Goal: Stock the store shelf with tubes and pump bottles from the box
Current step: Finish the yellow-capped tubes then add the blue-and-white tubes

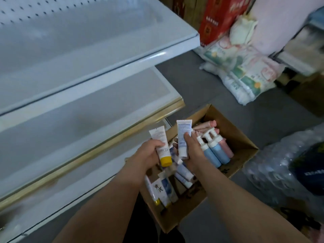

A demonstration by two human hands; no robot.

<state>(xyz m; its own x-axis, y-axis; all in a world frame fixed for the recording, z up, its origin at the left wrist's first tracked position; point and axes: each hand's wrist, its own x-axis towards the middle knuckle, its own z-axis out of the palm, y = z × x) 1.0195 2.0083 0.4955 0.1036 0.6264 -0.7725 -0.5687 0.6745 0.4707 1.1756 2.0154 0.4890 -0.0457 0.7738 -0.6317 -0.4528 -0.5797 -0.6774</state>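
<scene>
1. the white store shelf (98, 71) fills the left, its tiers bare.
2. the cardboard box (235, 132) sits on the floor beside the shelf, holding tubes and blue and pink pump bottles (214, 151).
3. the left hand (149, 153) grips a yellow-capped tube (162, 149) over the box.
4. the right hand (192, 151) curls round a white tube (183, 137), crimped end up.
</scene>
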